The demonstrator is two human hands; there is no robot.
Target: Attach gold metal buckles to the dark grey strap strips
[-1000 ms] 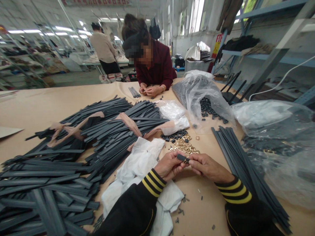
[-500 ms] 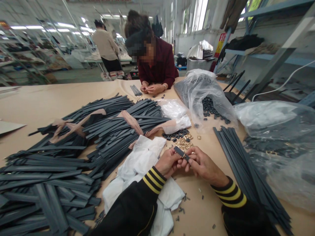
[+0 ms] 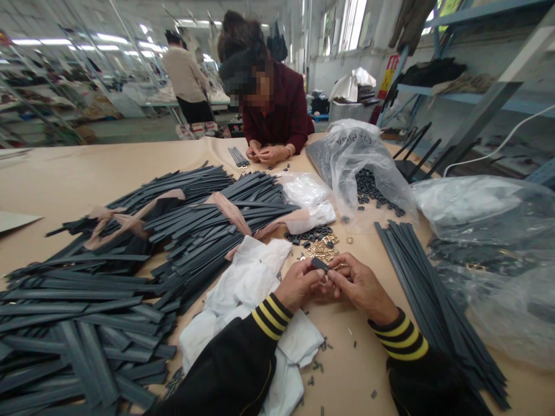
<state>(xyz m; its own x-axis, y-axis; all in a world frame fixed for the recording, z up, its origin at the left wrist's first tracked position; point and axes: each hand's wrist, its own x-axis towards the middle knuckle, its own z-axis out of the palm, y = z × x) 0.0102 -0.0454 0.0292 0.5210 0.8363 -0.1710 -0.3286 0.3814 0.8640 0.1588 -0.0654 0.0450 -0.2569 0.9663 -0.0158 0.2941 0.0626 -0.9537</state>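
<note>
A short dark grey strap (image 3: pixel 319 264) is pinched between my two hands over the table. My left hand (image 3: pixel 300 284) is closed on it from the left side. From the right, my right hand (image 3: pixel 356 284) closes on its near end with thumb and fingers. Part of the strap is hidden behind my fingers. Just beyond my fingertips lies a heap of gold metal buckles (image 3: pixel 321 248). Dark strap loops (image 3: pixel 307 236) are piled behind the buckles. White crumpled cloth (image 3: pixel 243 289) lies under and beside my left forearm.
Bundles of dark straps (image 3: pixel 217 225), tied with pinkish strips, cover the left side. More straps (image 3: pixel 433 306) lie to my right. A clear plastic bag (image 3: pixel 351 156) spills loops. Across the table a person (image 3: pixel 277 110) leans over, hands on small parts. Small dark scraps lie near my wrists.
The strap has turned between my fingers, and the gold buckle seen on it before is now hidden. My right hand has shifted slightly left and up.
</note>
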